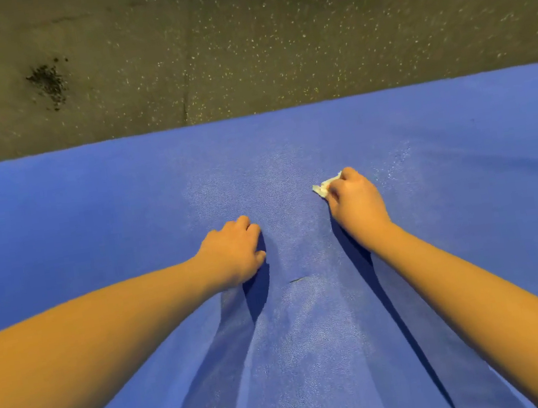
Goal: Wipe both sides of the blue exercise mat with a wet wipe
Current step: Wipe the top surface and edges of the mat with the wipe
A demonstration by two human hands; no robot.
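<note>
Both my hands are down on the blue textured foam exercise mat (pixel 89 211), which lies flat across the near part of the view. My right hand (pixel 356 205) has its fingers curled round a small crumpled white wet wipe (pixel 325 186), pressing it to the mat. My left hand (pixel 232 250) rests beside it, well apart, fingers curled under and gripping nothing. A pale sheen (pixel 257 177) marks the mat between them. Beyond the far edge lies dark speckled rubber flooring (pixel 273 47).
</note>
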